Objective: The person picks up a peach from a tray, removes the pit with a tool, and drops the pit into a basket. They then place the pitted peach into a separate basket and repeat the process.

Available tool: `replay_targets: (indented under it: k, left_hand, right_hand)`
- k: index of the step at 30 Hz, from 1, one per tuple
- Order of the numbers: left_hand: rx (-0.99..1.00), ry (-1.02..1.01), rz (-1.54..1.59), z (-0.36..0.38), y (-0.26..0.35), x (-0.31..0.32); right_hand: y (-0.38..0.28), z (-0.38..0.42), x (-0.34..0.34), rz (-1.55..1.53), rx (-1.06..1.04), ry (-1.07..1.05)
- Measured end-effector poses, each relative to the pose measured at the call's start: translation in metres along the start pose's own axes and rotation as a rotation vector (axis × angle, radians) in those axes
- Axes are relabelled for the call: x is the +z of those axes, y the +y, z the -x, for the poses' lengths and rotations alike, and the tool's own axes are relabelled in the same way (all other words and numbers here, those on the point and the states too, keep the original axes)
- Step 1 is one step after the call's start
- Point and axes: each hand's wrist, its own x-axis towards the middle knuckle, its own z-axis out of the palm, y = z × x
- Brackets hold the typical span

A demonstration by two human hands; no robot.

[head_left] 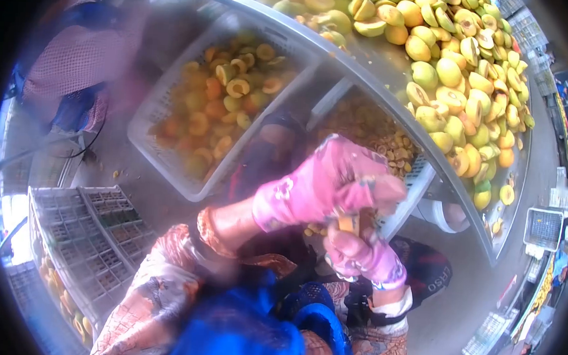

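Both my hands wear pink patterned gloves and meet in the middle of the view, over my lap. My left hand point(335, 180) is closed in a fist above the other; its fingertips are blurred and what they hold is hidden. Just below it, my right hand point(366, 256) has its fingers closed around a small orange-yellow piece point(347, 224), which shows between the two hands. Whether that piece is fruit or a tool's handle I cannot make out. Halved yellow-orange stone fruit point(474, 104) lies heaped on the metal-edged table point(391, 93) in front of me.
Below the table edge, a white crate point(162, 165) holds halved fruit, and fruit stones point(395, 148) lie beside it. Stacked plastic crates point(95, 225) stand at my left. A person in a pinkish checked garment point(72, 57) is at the upper left. More crates point(543, 228) line the far right.
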Motion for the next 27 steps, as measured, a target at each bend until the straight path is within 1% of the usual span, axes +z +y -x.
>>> replay_targets:
  k: [2,3,4,6,7,9,10,11,12,13,14,15,16,18,19,20,21,22,23,25,26,27]
  left_hand:
    - [0.042,0.037,0.237,-0.003,-0.024,0.0]
    - [-0.217,0.112,0.267,-0.002,-0.014,0.003]
    - [-0.247,0.171,0.465,-0.005,-0.016,0.008]
    - [-0.303,0.278,0.497,-0.008,-0.007,0.009]
    - [-0.296,0.278,0.497,-0.008,-0.013,0.005]
    - [-0.447,0.636,0.402,-0.007,-0.031,-0.01]
    - [-0.457,0.751,0.398,-0.011,-0.003,-0.023]
    - [-0.266,0.839,0.268,0.0,-0.015,-0.05]
    - [0.03,0.761,-0.47,0.012,-0.021,-0.083]
    - [-0.067,0.753,-0.374,0.025,-0.005,-0.104]
    - [-0.195,0.707,-0.417,0.056,-0.027,-0.168]
    - [-0.321,0.659,-0.468,0.07,-0.05,-0.217]
    - [-0.3,0.641,-0.47,0.055,-0.045,-0.209]
    - [-0.277,0.43,-1.749,0.019,-0.014,-0.17]
    - [-0.304,0.407,-1.533,-0.008,0.0,-0.148]
    - [-0.317,0.386,-1.083,-0.027,-0.006,-0.135]
    - [-0.319,0.356,-0.632,-0.05,-0.015,-0.123]
    - [-0.242,0.236,-0.772,-0.077,-0.024,-0.105]
    - [-0.045,0.05,-0.982,-0.106,-0.037,-0.086]
    - [0.1,-0.168,-0.941,-0.147,-0.072,-0.057]
    - [0.055,-0.206,-0.933,-0.163,-0.085,-0.038]
    - [0.108,-0.415,-1.006,-0.179,-0.094,-0.029]
  right_hand:
    - [0.01,-0.015,-0.005,-1.286,0.428,-0.387]
    - [-0.006,-0.021,0.001,-1.322,0.407,-0.359]
    - [-0.016,-0.021,0.012,-1.23,0.416,-0.16]
    - [-0.025,-0.028,0.006,-1.289,0.444,-0.228]
    - [-0.024,-0.03,0.004,-1.283,0.443,-0.228]
    - [-0.017,-0.032,0.0,-1.487,0.333,-0.394]
    - [-0.015,-0.031,-0.004,-1.476,0.322,-0.384]
    - [-0.012,-0.027,-0.008,-1.425,0.332,-0.281]
    - [-0.008,-0.023,-0.013,-1.371,0.333,-0.17]
    - [0.004,-0.024,-0.007,-1.122,0.366,0.023]
    - [0.014,-0.027,0.003,-0.65,0.466,0.25]
    - [0.035,-0.022,0.014,0.35,0.444,0.236]
    - [0.051,-0.015,0.026,1.342,0.374,0.176]
    - [0.063,-0.011,0.031,0.991,0.373,0.121]
    - [0.059,-0.014,0.033,1.083,0.314,0.256]
    - [0.054,-0.017,0.029,0.901,0.244,0.357]
    - [0.048,-0.02,0.026,0.856,0.259,0.351]
    - [0.046,-0.024,0.024,0.814,0.265,0.343]
    - [0.051,-0.026,0.025,0.817,0.261,0.342]
    - [0.072,-0.022,0.036,0.941,0.346,0.285]
    - [0.084,-0.018,0.045,0.942,0.35,0.282]
    - [0.097,-0.012,0.057,0.994,0.38,0.126]
